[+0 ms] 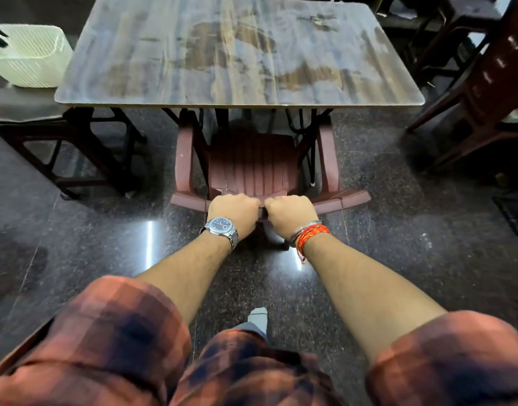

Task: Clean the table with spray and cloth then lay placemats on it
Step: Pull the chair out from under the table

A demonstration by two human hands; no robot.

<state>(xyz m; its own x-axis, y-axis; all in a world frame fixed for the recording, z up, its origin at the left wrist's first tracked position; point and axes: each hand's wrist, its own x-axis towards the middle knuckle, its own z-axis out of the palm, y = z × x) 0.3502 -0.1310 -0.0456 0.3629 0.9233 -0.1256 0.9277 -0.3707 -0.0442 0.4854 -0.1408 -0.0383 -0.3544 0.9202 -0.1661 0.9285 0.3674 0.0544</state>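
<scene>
A rectangular wood-grain table point(240, 54) stands ahead of me, its top bare with dull smeared patches. A brown plastic chair point(253, 168) is tucked partly under its near edge, seat facing the table. My left hand point(233, 210), with a wristwatch, and my right hand point(291, 213), with red thread bands, both grip the top of the chair's backrest side by side, fingers curled over it. No spray bottle, cloth or placemats are in view.
A pale green plastic basket point(29, 57) sits on a dark table point(20, 106) at the left. More brown chairs point(486, 83) stand at the right. The floor is dark polished stone point(105, 244); my foot point(257, 317) shows below.
</scene>
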